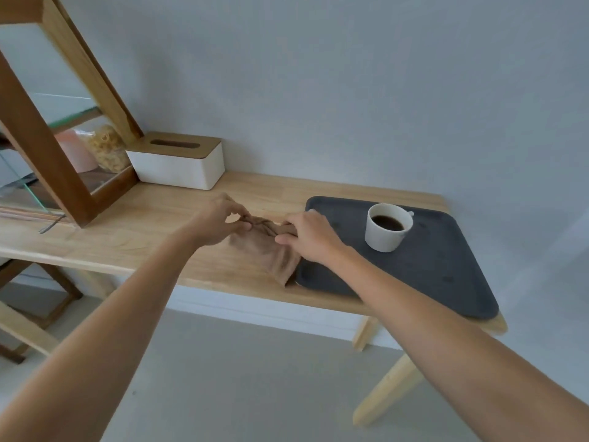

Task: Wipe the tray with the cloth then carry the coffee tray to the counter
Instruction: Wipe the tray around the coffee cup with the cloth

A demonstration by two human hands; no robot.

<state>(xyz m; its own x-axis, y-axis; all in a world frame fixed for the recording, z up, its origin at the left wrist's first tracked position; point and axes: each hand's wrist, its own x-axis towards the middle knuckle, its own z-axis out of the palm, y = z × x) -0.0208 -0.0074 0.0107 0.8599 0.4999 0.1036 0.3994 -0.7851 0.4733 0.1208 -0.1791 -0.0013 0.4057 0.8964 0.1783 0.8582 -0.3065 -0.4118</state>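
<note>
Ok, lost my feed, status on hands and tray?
Both hands pinching tan cloth beside tray. Wiping not begun. Full coffee cup on tray.

Pale wood worktop [153,231], smooth, satin, with fine lengthwise grain and jointed strips. Dark grey tray [446,275], matt, finely textured, likely plastic. White cup [387,229], glossy, looks ceramic, with dark coffee [387,222] shining on top. Tan cloth [271,250], soft, matt, creased and ribbed with folds. Box [178,169] with white body, smooth and slightly glossy, under a light wood lid [174,145] of matt finish. Cabinet [44,161] with darker brown wood frame, smooth and semi-gloss, and clear glass panes with reflections. Clear crinkled plastic bag [106,148] behind the glass. Matt grey wall [350,90], smooth, and pale matt floor [239,378].
</note>
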